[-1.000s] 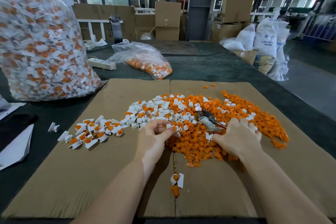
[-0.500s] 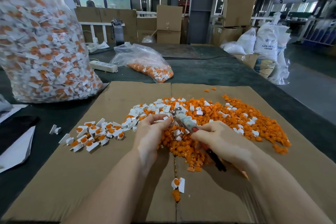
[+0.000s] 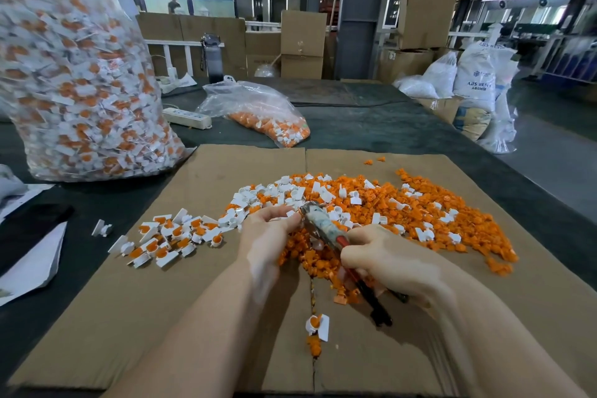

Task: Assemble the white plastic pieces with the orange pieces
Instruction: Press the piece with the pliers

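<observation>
A heap of loose orange pieces (image 3: 429, 220) mixed with white plastic pieces (image 3: 281, 192) covers the middle of the cardboard sheet (image 3: 200, 284). To its left lies a cluster of assembled white-and-orange pieces (image 3: 168, 237). My left hand (image 3: 268, 236) pinches a small white piece at its fingertips. My right hand (image 3: 387, 263) grips the handles of pliers (image 3: 323, 224), whose jaws meet the piece held by the left hand. One assembled piece (image 3: 318, 326) lies near the front seam.
A tall clear bag of assembled pieces (image 3: 74, 74) stands at the left. A smaller bag of orange and white pieces (image 3: 265, 113) and a power strip (image 3: 187, 118) lie behind the cardboard. Papers and a dark object (image 3: 29, 236) lie at the left edge. Boxes and sacks stand beyond the table.
My right hand picked the pliers up off the heap, turned them and brought their jaws to the piece in my left hand. The left hand stayed by the heap.
</observation>
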